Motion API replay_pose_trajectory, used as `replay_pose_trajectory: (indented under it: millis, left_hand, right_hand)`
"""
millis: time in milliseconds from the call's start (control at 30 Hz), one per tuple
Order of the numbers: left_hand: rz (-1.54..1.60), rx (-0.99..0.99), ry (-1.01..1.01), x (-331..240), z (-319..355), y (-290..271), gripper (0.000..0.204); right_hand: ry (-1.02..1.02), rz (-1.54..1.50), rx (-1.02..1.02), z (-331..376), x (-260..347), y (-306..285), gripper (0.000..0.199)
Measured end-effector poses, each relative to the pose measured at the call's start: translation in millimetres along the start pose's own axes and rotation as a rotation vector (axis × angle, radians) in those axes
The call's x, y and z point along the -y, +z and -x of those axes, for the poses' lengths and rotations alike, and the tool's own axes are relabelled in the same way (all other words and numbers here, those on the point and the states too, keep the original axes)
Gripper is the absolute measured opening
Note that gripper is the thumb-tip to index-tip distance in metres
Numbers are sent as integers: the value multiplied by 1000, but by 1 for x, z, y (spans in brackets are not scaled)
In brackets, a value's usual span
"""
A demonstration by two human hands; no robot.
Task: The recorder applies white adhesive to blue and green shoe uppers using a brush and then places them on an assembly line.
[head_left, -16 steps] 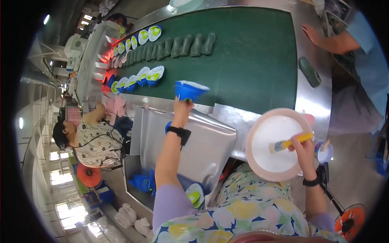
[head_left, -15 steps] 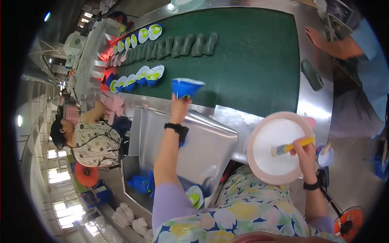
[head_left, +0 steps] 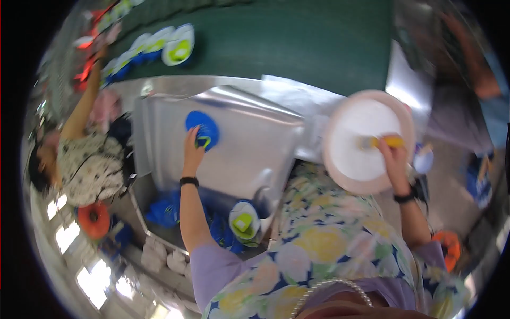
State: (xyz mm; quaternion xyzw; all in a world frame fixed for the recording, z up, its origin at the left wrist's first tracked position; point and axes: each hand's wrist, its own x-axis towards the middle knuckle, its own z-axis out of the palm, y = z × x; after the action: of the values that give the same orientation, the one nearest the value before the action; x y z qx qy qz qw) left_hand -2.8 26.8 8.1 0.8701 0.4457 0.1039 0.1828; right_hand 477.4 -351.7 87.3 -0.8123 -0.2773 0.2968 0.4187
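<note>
My left hand (head_left: 193,144) grips a blue shoe upper (head_left: 206,126) by its end with a lime-green loop, above a metal sheet (head_left: 249,138). In my right hand (head_left: 394,158) is a brush (head_left: 392,141) with a yellow handle. Its blurred bristles are over the white contents of a round pinkish basin (head_left: 366,187); whether they touch cannot be made out. Below the metal sheet, a bin holds several blue uppers (head_left: 166,210) and one upper with a white rim and lime inside (head_left: 245,220).
A green belt (head_left: 297,42) runs beyond the metal edge, carrying a row of blue, white and lime uppers (head_left: 179,44). At the left another person (head_left: 93,170) reaches toward the belt. A second person's arm (head_left: 473,64) is at the far right. A white cup (head_left: 423,159) stands beside the basin.
My left hand, still holding the upper, has drawn back from the belt to over the metal sheet. The brush stays over the basin. The whole view has shifted and turned, blurring parts.
</note>
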Motion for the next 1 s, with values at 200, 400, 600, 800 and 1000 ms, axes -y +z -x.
replay_pose_trajectory:
  millis: [200,400,600,800,1000]
  left_hand:
    - [-97,255,-110,-68,4,13,33]
    - [491,-59,34,-131,4,-12,49]
    - [1359,678,-754,-253,-23,-3,59]
    - [1187,979,-235,-348,-36,16,71]
    - [977,654,135,-391,-25,26,49]
  right_hand:
    - [-244,20,202,11,45,53,13]
    - [-479,167,403,35,23,12,14]
    - [-358,-29,63,4,35,-67,15]
    - [-408,-344,-17,-6,61,-92,19]
    - [-79,-232,-171,17,46,-88,23]
